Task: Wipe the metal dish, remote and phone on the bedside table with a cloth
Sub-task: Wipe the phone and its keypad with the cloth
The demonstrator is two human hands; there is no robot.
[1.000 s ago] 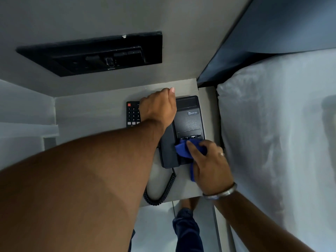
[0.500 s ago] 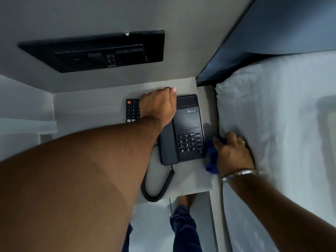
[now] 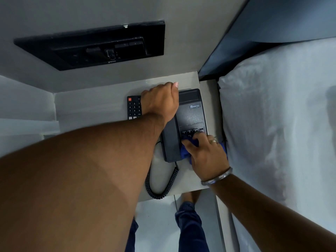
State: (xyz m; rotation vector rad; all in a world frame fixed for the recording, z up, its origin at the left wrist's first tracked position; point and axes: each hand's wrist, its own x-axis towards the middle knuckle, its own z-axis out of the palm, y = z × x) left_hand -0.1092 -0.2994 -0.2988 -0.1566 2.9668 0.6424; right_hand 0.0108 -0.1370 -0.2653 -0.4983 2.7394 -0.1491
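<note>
A black desk phone sits on the pale bedside table, its coiled cord looping off the front edge. My left hand rests on the top end of the handset, fingers curled over it. My right hand presses a blue cloth onto the lower keypad. A black remote lies just left of the phone, partly hidden by my left wrist. No metal dish is visible.
A black switch panel is set in the wall behind the table. A white bed and dark headboard stand close on the right. My legs and the pale floor show below the table's front edge.
My right hand with the cloth went from the keypad out to the phone's right side, then came back onto the lower keypad. The left hand stayed on the handset.
</note>
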